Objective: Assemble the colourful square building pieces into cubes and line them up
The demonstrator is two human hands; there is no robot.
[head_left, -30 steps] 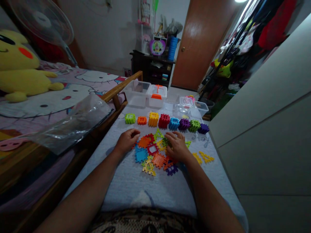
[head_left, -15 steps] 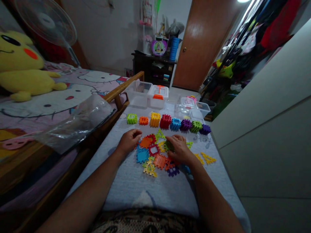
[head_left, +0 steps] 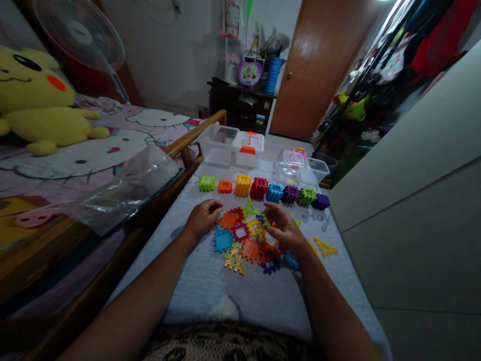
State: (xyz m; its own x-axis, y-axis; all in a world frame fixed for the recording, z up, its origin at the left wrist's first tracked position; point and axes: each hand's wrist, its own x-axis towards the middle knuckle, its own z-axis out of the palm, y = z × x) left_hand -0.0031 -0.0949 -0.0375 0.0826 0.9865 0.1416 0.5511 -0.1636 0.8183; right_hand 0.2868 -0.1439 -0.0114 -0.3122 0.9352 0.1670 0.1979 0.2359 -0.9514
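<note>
My right hand (head_left: 284, 228) is over the right side of a loose pile of plastic interlocking tiles, its thumb and fingers closed on a green tile (head_left: 265, 219) seen almost edge-on. My left hand (head_left: 205, 218) rests at the pile's left edge, fingers loosely curled with a gap to the thumb and nothing visible between them. Close to it lie an orange tile (head_left: 228, 220) and a blue tile (head_left: 223, 240). Yellow (head_left: 255, 227), red-framed (head_left: 240, 232) and purple (head_left: 271, 266) tiles lie between and below the hands. The right hand partly hides some pieces.
Behind the pile runs a row of colour-sorted stacks, among them yellow (head_left: 243, 185), red (head_left: 259, 188) and light blue (head_left: 274, 192). Clear plastic boxes (head_left: 218, 145) stand at the table's far end. Yellow triangular pieces (head_left: 325, 246) lie to the right. A wooden bed rail (head_left: 195, 134) borders the left.
My right hand has lifted and turned slightly, bringing up the green tile and uncovering yellow and orange tiles beneath. My left hand stays by the pile. The view has shifted a little.
</note>
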